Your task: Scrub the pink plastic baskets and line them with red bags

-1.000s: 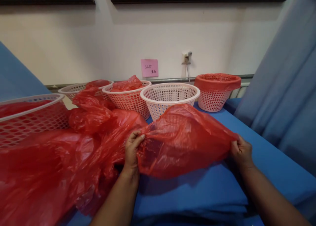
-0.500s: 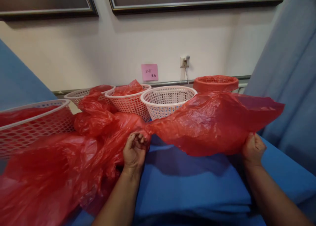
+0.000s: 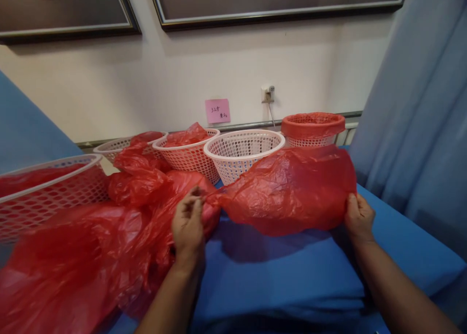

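A red plastic bag (image 3: 284, 190) stretches between my two hands above the blue-covered table. My right hand (image 3: 359, 217) is closed on its right edge. At the bag's gathered, narrow end, my left hand (image 3: 188, 224) is closed with the fingers pinched on the red plastic. Close behind the bag stands an unlined white mesh basket (image 3: 244, 147). A heap of crumpled red plastic bags (image 3: 91, 256) lies to the left of my left hand and partly behind it.
A basket with red plastic folded over its rim (image 3: 314, 126) stands at the back right. Further baskets (image 3: 188, 147) holding red plastic stand at the left. The table (image 3: 288, 285) has a blue cover; a blue curtain (image 3: 408, 130) hangs at the right.
The bag's pointed right end no longer sticks out; that side is now rounded. My left hand has turned and closed at the gathered end. My right hand has shifted slightly left.
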`<state>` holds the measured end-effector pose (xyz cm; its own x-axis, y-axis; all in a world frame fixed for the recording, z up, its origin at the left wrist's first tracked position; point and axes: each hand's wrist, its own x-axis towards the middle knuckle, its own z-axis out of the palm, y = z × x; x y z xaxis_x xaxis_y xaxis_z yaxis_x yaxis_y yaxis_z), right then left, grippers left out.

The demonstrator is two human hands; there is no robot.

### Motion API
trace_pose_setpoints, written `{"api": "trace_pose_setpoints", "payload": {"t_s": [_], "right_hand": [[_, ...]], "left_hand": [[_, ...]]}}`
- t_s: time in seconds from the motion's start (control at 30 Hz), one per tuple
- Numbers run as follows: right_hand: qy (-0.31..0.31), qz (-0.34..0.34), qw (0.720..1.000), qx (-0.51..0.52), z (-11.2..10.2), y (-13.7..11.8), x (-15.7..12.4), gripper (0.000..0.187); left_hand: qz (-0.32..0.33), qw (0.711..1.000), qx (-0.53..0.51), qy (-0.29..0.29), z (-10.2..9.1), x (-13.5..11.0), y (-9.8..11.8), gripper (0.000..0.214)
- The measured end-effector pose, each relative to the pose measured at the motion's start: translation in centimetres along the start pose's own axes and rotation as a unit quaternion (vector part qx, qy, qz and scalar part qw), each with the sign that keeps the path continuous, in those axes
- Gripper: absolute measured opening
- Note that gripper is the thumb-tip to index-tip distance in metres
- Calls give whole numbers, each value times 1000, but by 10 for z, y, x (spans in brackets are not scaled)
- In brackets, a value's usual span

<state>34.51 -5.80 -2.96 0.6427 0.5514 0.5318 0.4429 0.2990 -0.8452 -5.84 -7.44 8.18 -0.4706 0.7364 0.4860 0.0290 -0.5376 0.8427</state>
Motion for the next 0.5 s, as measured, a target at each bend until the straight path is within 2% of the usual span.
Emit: {"api": "trace_pose_setpoints", "payload": {"t_s": [0.07, 0.13, 0.17, 0.23, 0.33, 0.37, 0.43, 0.5], "right_hand": [[4, 2, 1000, 0, 1, 0, 0, 39], [-3, 4, 1000, -4, 1, 0, 0, 38], [-12, 4, 1000, -4, 2, 0, -1, 37], [-35, 0, 999, 1, 3, -1, -2, 36], [-58, -9, 998, 10, 5, -6, -4, 35], [-59, -11, 998, 11, 5, -7, -6, 36], [-57, -14, 998, 16, 5, -13, -10, 37], [-62, -19, 998, 24, 4, -23, -10, 39]], "left_hand": [[30, 997, -28, 68, -9, -2, 14, 14], [64, 995, -6, 78, -14, -6, 30, 14], [71, 996, 19, 52, -14, -9, 38, 17], [62, 994, 76, -45, -7, -15, 48, 32], [31, 963, 169, -209, 10, -21, 49, 63], [16, 944, 202, -261, 16, -23, 48, 61], [-4, 904, 255, -342, 23, -24, 48, 36], [13, 891, 276, -362, 26, -22, 58, 14]]}}
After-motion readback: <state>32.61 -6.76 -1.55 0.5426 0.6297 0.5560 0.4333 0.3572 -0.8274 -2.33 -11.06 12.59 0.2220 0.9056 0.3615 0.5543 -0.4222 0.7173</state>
